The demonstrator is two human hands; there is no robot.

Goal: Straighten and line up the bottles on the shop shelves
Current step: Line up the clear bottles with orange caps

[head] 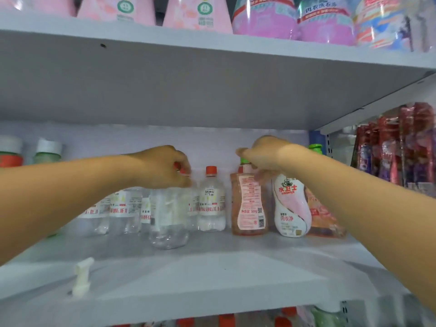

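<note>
A grey metal shelf (212, 267) spans the view, with an upper shelf (188, 74) overhanging it and carrying pink refill pouches (198, 13) and pink bottles (266, 20) along its top. At the far right, beyond the upright, hang red and purple packets (396, 149). Both bare forearms reach in from the near corners toward the back of the middle shelf. The left hand (162, 166) curls its fingers over the red cap of a clear bottle (168, 218), gripping it at the top; this bottle stands nearest in a cluster of clear, white-labelled bottles (118, 208) at the left-centre of the shelf. Just right of it stands another clear bottle with a red cap (211, 201), upright and apart from the hand. The right hand (264, 154) pinches the green cap of an orange bottle (250, 204), which stands upright beside a white and pink bottle (291, 206); a second orange bottle (323, 218) is partly hidden behind the right forearm. At the far left stand jars with white lids (48, 149). Near the front left edge of the shelf a white pump nozzle (82, 277) rises from below.
</note>
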